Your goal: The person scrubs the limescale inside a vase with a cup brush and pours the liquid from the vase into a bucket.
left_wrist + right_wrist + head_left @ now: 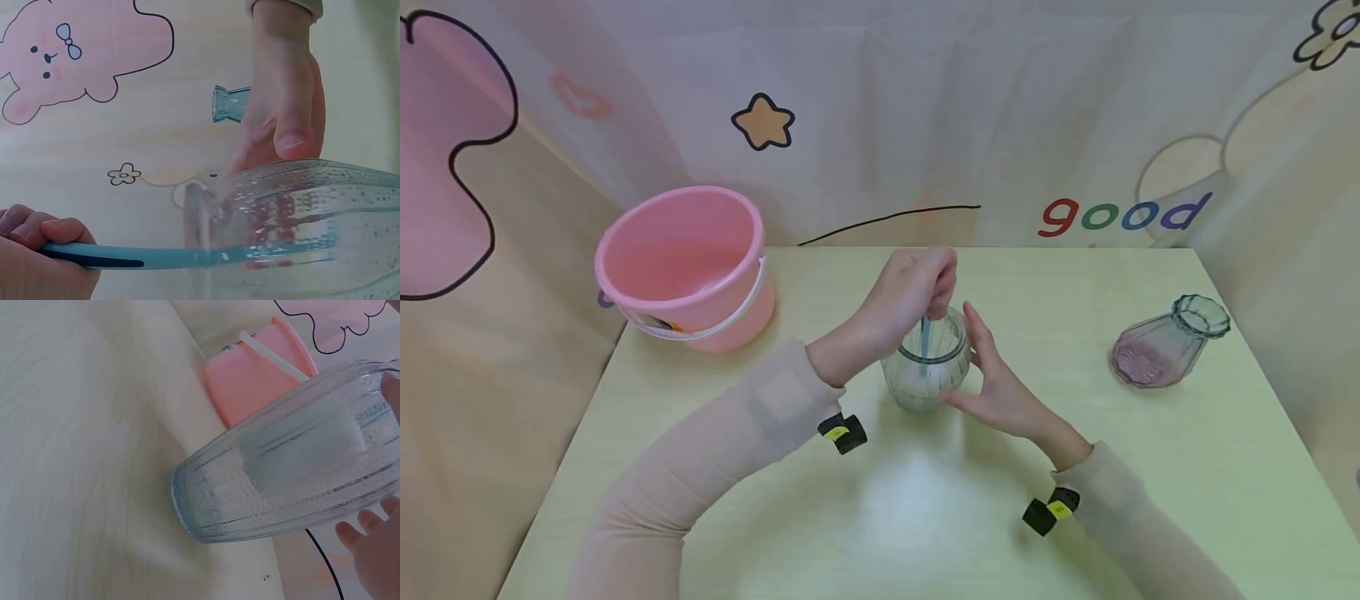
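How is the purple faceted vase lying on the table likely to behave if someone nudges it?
The purple vase lies on its side on the table, so it may rock or roll a little, though its flat facets probably check that. It looks like thin glass, so likely fragile and smooth to grip.

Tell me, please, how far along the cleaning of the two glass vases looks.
Midway, at a guess. The left hand grips a blue brush handle pushed into the clear ribbed vase, which the right hand steadies. The purple vase lies on its side, untouched. Whether the pink bucket has been used, I cannot tell.
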Tool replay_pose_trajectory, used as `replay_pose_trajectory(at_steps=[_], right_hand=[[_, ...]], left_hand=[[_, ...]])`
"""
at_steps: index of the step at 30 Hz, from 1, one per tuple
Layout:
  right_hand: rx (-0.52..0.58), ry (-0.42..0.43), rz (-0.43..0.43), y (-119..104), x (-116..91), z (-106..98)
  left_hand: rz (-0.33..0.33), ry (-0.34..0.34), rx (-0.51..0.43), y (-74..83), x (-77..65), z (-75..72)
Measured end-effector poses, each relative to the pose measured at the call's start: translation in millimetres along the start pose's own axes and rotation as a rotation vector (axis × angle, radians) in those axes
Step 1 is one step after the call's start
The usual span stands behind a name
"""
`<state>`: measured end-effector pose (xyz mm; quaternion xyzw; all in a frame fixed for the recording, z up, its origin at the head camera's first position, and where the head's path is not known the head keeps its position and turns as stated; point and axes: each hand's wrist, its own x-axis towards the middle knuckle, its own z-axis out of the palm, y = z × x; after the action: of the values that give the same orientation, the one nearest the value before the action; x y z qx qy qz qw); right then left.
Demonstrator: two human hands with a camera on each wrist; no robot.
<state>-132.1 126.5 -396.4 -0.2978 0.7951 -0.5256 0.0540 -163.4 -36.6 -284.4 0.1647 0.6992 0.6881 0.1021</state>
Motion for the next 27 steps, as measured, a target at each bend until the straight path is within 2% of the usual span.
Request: replay_pose_trajectory(at_steps=[9, 15, 20, 27], right_hand=[[0.055, -0.139, 0.001, 0.2, 10.4, -14.6], [0.076, -0.184, 0.031, 5.0, 17.1, -19.9], [0.090, -0.189, 0.055, 7.8, 18.0, -20.5], [0.064, -0.137, 0.078, 3.7, 15.2, -17.4]], left_hand=[[0.008, -0.042, -0.017, 19.4, -4.0, -0.4], [0.054, -0.057, -0.043, 28.7, -2.1, -4.3], [0.069, -0.060, -0.069, 32.2, -2.3, -4.1], [0.085, -0.054, -0.097, 28.7, -3.8, 0.9]])
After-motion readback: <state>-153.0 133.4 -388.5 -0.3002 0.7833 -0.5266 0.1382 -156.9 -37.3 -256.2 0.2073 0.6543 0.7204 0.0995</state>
